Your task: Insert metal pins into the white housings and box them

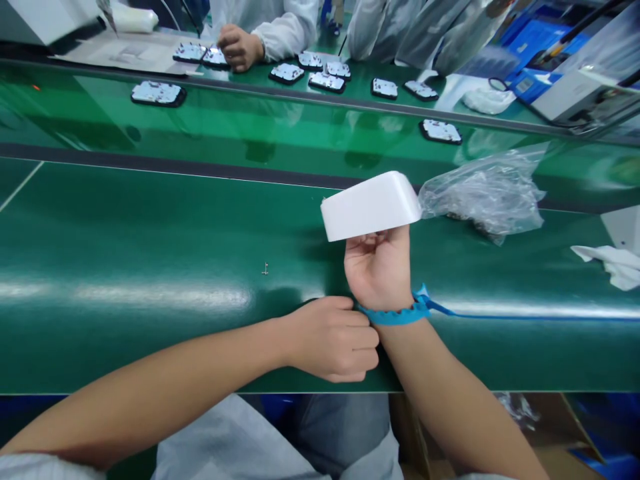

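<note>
My right hand (383,267) is raised above the green bench, its fingers under and behind a white plastic housing (373,207) with rounded corners. A blue wrist strap (397,317) circles my right wrist, its cord running off to the right. My left hand (335,340) is closed in a fist, knuckles up, against the inner side of that wrist beside the strap. What its fingers hold, if anything, is hidden. A few tiny metal pieces, looking like screws (265,269), lie on the bench left of the housing.
A clear plastic bag (493,193) with small dark parts lies right of the housing, a white cloth (610,263) farther right. Beyond the bench edge, a green conveyor (300,140) carries white-and-black assemblies (157,93). Across it, a co-worker's hand (240,48) touches another assembly among several.
</note>
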Action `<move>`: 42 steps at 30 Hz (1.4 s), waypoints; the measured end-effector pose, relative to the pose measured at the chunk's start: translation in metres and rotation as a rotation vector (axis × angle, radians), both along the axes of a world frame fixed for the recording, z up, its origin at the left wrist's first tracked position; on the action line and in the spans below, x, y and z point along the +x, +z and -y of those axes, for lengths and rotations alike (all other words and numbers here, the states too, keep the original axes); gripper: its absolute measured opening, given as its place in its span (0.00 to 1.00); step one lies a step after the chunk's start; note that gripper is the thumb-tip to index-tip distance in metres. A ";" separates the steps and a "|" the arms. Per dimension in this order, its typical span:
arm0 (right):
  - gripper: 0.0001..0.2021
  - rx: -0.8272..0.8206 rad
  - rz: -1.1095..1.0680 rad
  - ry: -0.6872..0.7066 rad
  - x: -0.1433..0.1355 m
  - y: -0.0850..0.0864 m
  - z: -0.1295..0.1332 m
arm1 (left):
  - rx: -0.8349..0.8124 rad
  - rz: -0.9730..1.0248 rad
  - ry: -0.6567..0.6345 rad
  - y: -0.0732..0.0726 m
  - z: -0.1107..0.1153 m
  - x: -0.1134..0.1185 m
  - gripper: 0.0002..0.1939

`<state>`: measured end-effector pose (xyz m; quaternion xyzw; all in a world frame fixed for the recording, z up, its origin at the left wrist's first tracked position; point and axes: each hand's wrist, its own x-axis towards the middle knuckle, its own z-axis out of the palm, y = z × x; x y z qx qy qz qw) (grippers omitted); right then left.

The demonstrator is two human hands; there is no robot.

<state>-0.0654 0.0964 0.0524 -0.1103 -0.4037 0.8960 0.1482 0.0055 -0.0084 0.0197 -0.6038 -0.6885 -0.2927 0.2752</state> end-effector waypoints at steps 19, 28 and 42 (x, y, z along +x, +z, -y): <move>0.23 0.398 -0.271 -0.262 0.012 0.006 0.014 | -0.019 0.032 0.061 -0.002 0.002 -0.001 0.12; 0.13 0.670 -0.169 -0.337 -0.009 -0.012 -0.028 | 0.712 0.027 0.578 0.014 0.021 -0.027 0.20; 0.19 0.806 -0.129 0.172 -0.020 -0.010 -0.038 | 0.697 0.602 0.329 -0.013 0.034 -0.051 0.45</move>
